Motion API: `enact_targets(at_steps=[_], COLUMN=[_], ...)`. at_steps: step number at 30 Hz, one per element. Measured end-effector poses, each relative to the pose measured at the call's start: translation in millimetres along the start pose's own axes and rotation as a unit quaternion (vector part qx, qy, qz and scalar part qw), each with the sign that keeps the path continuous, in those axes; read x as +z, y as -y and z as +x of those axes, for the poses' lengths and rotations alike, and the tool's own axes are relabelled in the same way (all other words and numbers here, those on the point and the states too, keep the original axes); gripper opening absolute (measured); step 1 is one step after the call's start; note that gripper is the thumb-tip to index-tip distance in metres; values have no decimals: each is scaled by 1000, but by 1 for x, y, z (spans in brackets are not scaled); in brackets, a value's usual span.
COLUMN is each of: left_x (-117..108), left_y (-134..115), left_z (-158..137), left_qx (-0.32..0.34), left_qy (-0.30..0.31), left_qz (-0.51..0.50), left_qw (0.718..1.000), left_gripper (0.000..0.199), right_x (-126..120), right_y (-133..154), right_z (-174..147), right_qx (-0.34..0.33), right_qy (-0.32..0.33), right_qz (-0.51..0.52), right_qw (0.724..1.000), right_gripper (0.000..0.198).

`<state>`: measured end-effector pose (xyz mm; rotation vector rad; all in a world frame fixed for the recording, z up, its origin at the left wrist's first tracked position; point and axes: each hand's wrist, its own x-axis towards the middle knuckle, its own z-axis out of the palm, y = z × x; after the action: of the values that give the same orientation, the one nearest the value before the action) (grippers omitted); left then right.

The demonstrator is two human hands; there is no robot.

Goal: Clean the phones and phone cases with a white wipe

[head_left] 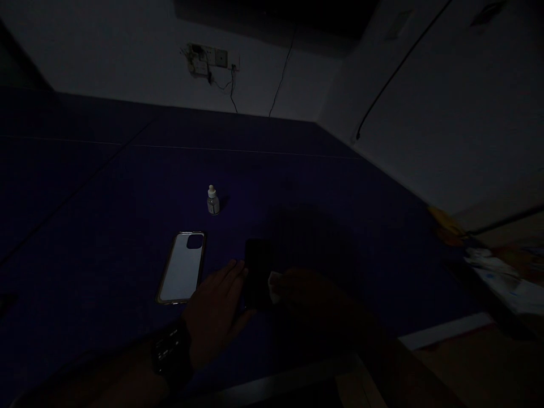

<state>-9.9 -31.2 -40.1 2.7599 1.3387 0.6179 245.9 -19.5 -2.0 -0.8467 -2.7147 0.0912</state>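
Note:
A dark smartphone (257, 269) lies flat on the dark blue table, barely visible in the dim light. My left hand (219, 297), with a smartwatch on its wrist, steadies the phone, its fingers along the left edge and its thumb near the bottom edge. Pinched in my right hand (304, 289) is a small white cloth or tissue (274, 286), which is at the phone's right side; deep shadow hides most of that hand. To the left of the phone lies a clear phone case (182, 267) with a camera cutout. A small white-capped dropper bottle (213, 203) stands upright behind them.
The blue tabletop (127, 192) reaches back to a pale wall with sockets (212, 56) and hanging cables. At the right edge sits a pile of papers and cloth-like items (497, 272), hard to make out. Part of a drawer or box (359, 385) shows at the front.

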Motion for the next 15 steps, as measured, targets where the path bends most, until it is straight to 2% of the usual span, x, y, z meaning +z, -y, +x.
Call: enact_targets(at_steps=[3,6,9,12,15], left_x=[1,2,3,4,3], left_y=[0,0,0,0,-1], left_z=[0,-1,-1,-1,-1], left_qx=[-1,2,-2,-7,-3], left_qy=[-2,-8,-9,-10,-6], left_qz=[-1,-5,-10,-9,-1], left_qw=[1000,1000,1000,1000,1000], left_gripper=[57,57,59,61,61], right_x=[4,11,11,8,9], right_y=[4,7,5,4,7], right_z=[1,6,5,-3,-8], right_qx=[-22,-51,-5,40,10], right_qy=[13,-22,-47,-8,1], right_qz=[8,2,0,32,37], right_qw=[1000,998,999,999,999], right_gripper=[27,29,32,33,33])
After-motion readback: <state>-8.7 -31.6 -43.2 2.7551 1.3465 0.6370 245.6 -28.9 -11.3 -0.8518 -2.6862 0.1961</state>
